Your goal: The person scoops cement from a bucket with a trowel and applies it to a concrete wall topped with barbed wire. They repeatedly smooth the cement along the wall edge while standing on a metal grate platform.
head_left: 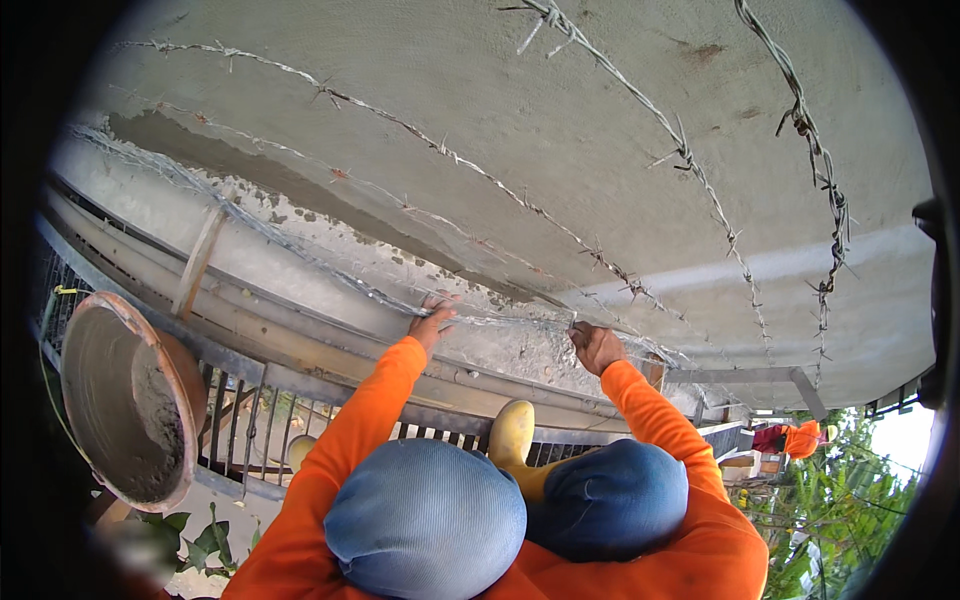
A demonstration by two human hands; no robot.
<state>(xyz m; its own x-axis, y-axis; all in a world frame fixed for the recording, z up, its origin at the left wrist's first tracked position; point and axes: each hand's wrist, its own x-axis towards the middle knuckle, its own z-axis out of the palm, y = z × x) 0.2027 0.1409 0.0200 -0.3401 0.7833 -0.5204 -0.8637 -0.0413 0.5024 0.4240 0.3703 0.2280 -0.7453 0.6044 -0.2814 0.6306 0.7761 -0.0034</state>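
A bundle of thin silvery wire strands [335, 275] runs along the base of the grey wall, passing both my hands. My left hand [430, 322] is around the strands, thumb on the near side and fingertips beyond them. Further right, my right hand [598, 349] is closed in a fist beside the same strands. A small pale end pokes up at its fingers; what it belongs to is hidden. Behind the hands lies a rough pale ledge [500, 345] with crumbled mortar. Strands of barbed wire [440, 150] stretch across above my hands.
Several more barbed strands [685, 152] hang in front of the plastered wall [560, 110]. A round tub [188, 425] with wet grey mortar stands at left by a metal railing [265, 430]. My knees and a yellow boot [512, 432] are close below. A person in orange [802, 440] is far right.
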